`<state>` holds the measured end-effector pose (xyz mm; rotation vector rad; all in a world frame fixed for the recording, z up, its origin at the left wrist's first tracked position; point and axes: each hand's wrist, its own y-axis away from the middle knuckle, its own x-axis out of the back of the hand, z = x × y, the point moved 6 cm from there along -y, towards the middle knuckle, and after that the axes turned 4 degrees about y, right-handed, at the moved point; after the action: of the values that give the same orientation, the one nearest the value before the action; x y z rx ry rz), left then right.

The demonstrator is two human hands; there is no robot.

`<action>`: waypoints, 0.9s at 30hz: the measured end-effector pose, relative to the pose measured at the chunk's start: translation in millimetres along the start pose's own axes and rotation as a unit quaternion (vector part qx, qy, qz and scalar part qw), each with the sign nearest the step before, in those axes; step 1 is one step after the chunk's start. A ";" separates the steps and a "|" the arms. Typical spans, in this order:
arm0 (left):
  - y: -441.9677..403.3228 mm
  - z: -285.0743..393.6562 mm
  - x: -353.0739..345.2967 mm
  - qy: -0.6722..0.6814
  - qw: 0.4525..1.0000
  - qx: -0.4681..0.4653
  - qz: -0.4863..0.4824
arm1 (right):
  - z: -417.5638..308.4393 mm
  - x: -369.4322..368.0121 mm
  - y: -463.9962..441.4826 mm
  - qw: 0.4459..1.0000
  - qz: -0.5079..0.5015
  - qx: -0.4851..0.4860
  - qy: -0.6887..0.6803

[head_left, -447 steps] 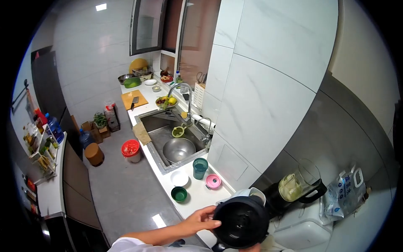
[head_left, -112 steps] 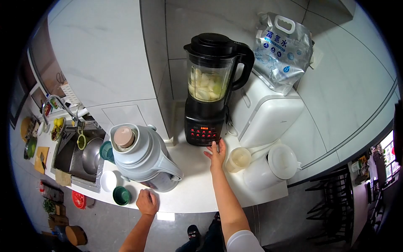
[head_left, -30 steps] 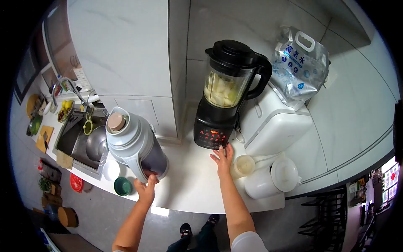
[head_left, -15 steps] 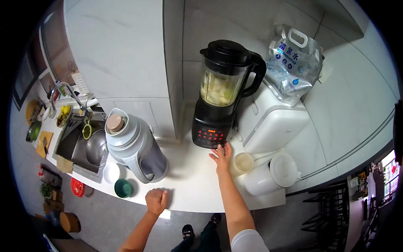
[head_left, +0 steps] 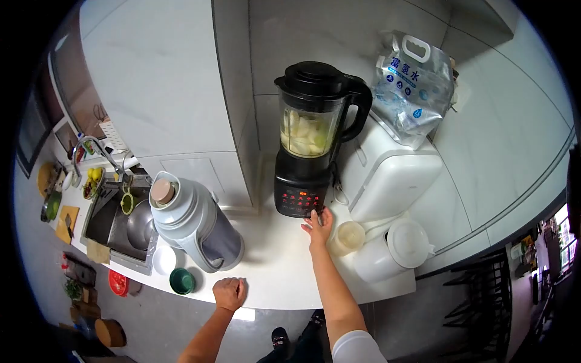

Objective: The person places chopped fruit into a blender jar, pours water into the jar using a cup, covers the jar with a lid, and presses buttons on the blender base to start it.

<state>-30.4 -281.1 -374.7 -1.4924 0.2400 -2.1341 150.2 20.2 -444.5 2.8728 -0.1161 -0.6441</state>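
Observation:
A black blender (head_left: pixel 301 181) stands on the white counter, its lidded clear jug (head_left: pixel 308 130) filled with pale yellow-green chunks. Red symbols and an orange display glow on its control panel (head_left: pixel 300 198). My right hand (head_left: pixel 319 228) touches the lower edge of that panel with a fingertip, the other fingers spread and holding nothing. Near the counter's front edge, my left hand (head_left: pixel 230 294) rests as a loose fist, with nothing visible in it. A grey-blue thermos jug (head_left: pixel 196 224) stands beyond it to the left. Close to my right hand is a cream-coloured cup (head_left: pixel 349 237).
Right of the blender sit a white appliance (head_left: pixel 396 184) with a silver water bag (head_left: pixel 414 91) on top, and a white lidded pitcher (head_left: pixel 393 254). A green cup (head_left: pixel 181 281) and a white bowl (head_left: pixel 164 259) are left, before the sink (head_left: pixel 109 227). Dark chairs stand at far right.
The camera view has shifted slightly. The orange display reading looks different. My left thumb lies closer to the fist, while my right hand stays at the panel's lower edge.

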 end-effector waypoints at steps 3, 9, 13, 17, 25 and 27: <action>-0.6 1.2 -1.1 0.004 1.000 -0.005 0.006 | -1.1 2.0 0.6 1.000 -0.016 -0.006 -0.007; 0.3 0.7 -0.7 0.006 1.000 -0.011 0.017 | -6.3 1.1 5.6 0.998 -0.052 -0.008 -0.021; -0.2 1.7 0.6 0.003 1.000 -0.010 0.018 | -5.1 -0.2 4.0 0.999 -0.048 -0.012 -0.021; 1.2 -1.1 -1.0 0.011 1.000 -0.010 0.022 | 0.5 -1.2 0.2 1.000 -0.015 -0.007 -0.012; -0.4 1.5 1.9 0.002 1.000 -0.006 0.016 | 4.1 -1.8 -2.2 1.000 0.005 0.006 -0.009; 0.3 0.0 0.1 0.000 1.000 -0.005 0.014 | 2.1 -1.3 -0.5 1.000 0.000 0.004 -0.006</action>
<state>-30.3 -281.4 -374.8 -1.4873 0.2707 -2.1143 148.2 20.6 -446.0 2.8777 -0.1200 -0.6630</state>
